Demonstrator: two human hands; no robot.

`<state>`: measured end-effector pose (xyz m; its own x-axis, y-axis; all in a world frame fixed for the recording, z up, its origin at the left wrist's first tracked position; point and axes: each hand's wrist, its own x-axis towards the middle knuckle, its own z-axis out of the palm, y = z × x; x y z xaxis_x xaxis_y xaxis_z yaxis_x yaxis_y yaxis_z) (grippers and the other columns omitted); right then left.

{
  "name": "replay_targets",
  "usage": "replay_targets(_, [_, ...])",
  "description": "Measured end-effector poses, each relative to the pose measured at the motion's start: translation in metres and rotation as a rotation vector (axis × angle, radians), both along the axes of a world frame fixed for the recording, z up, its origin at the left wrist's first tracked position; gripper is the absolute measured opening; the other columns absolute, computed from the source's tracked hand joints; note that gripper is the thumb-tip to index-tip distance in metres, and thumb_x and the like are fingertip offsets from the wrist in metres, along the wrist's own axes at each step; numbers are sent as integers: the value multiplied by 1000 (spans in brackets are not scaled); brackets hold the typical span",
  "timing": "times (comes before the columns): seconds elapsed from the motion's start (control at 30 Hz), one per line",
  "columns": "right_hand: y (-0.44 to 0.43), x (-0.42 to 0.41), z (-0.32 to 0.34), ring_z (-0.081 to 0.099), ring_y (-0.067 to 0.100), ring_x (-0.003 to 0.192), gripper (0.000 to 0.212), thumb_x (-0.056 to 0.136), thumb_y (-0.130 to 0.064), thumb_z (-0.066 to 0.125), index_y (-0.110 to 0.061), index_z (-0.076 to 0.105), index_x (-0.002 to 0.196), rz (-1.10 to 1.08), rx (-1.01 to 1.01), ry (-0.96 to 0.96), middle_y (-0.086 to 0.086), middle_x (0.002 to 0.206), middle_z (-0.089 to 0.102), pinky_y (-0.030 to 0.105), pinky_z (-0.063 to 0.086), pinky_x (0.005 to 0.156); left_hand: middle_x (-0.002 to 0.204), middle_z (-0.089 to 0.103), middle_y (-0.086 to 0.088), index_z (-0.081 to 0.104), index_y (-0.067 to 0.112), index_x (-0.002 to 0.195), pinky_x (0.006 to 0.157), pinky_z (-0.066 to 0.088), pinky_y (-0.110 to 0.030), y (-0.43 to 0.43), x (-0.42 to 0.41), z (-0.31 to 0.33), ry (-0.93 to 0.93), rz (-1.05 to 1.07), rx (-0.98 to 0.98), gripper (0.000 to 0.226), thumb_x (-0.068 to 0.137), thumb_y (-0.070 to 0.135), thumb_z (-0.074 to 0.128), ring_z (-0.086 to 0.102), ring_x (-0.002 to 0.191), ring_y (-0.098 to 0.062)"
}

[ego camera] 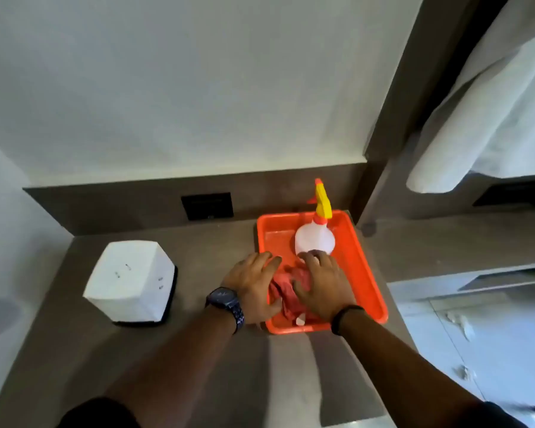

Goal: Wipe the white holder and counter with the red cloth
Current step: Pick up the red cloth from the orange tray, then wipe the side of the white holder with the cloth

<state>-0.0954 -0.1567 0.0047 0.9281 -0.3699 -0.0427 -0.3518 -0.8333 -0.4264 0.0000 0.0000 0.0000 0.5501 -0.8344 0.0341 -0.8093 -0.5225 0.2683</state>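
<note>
From the head camera, both hands reach into an orange tray [369, 267] that sits at the right end of the grey-brown worktop [204, 257], close to its back edge. The red cloth [286, 285] lies crumpled in the near half of the tray, and both hands are on it: the left hand [254, 291] rests over the tray's left rim with its fingers [267, 262] spread and laid flat against the cloth's left side, the right hand [322, 288] presses down on top of it with fingers loosely splayed; neither hand is closed around the cloth. A white spray bottle [314, 239] with a yellow and orange trigger head stands upright in the tray's far half, just beyond the right hand. The white holder [130, 279] stands apart on the left part of the worktop, near its left edge, on a dark base
</note>
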Motion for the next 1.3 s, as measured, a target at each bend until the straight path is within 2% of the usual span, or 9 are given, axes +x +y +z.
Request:
replay_targets(0.23, [-1, 13, -57, 38, 31, 135, 71, 76, -64, 51, -36, 35, 140, 133, -68, 219, 4, 148, 42, 49, 39, 104, 153, 25, -20, 24, 3, 144, 113, 22, -48, -4, 0, -59, 58, 83, 21, 85, 71, 38, 50, 19, 140, -33])
replay_targets(0.57, [2, 33, -78, 45, 39, 120, 51, 80, -41, 64, -32, 46, 127, -39, -39, 215, 12, 130, 50, 58, 45, 93, 151, 29, -18, 28, 2, 141, 112, 23, -51, 3, 3, -67, 52, 33, -1, 83, 79, 48, 57, 20, 139, -33])
replay_targets(0.73, [14, 49, -51, 52, 44, 105, 46, 77, -13, 68, -9, 55, 120, -317, 308, -227, 26, 115, 56, 44, 43, 92, 151, 31, -18, 27, 10, 143, 111, 23, -48, 33, 36, -20, 38, 107, -47, 100, 70, 72, 53, 26, 137, -34])
replay_targets(0.83, [63, 78, -12, 57, 32, 95, 40, 72, -7, 63, -7, 56, 112, -293, 506, -540, 14, 103, 60, 34, 44, 85, 146, 39, -18, 35, 15, 141, 108, 33, -49, 80, 71, 22, -23, 177, -149, 99, 67, 75, 57, 35, 134, -35])
replay_targets(1.0, [162, 112, 0, 59, -4, 47, 30, 81, 14, 51, -11, 47, 95, -256, 1056, -502, -19, 62, 69, 12, 45, 45, 147, 37, -9, 27, 19, 145, 110, 31, -49, 172, 122, 55, -103, 105, 38, 132, 40, 92, 59, 30, 135, -28])
replay_targets(1.07, [187, 119, -18, 61, -8, 56, 28, 83, 12, 52, -10, 50, 99, -292, 1132, -416, -14, 68, 70, 10, 48, 52, 155, 24, -5, 13, 22, 148, 112, 21, -48, 196, 138, 53, -80, 99, 231, 148, 27, 94, 58, 17, 141, -27])
replay_targets(1.17, [222, 132, -36, 67, 22, 95, 22, 89, -9, 57, -17, 58, 109, -381, 1281, -324, 11, 103, 69, 37, 56, 86, 158, 11, -5, 1, 19, 148, 116, 15, -48, 213, 158, 39, -45, 93, 425, 161, 19, 91, 63, 6, 144, -27])
replay_targets(1.23, [244, 141, -40, 64, 30, 111, 26, 90, -30, 60, -23, 59, 116, -401, 1388, -314, 13, 118, 68, 47, 52, 98, 158, 14, -6, 0, 20, 147, 115, 20, -46, 218, 166, 30, 22, 112, 458, 159, 19, 85, 66, 11, 143, -26])
replay_targets(1.3, [261, 146, -44, 62, 24, 116, 31, 91, -44, 57, -29, 58, 118, -473, 1377, -352, 6, 123, 66, 45, 50, 101, 154, 23, -6, 3, 22, 146, 112, 27, -42, 219, 168, 22, 73, 130, 413, 151, 21, 79, 68, 23, 139, -26])
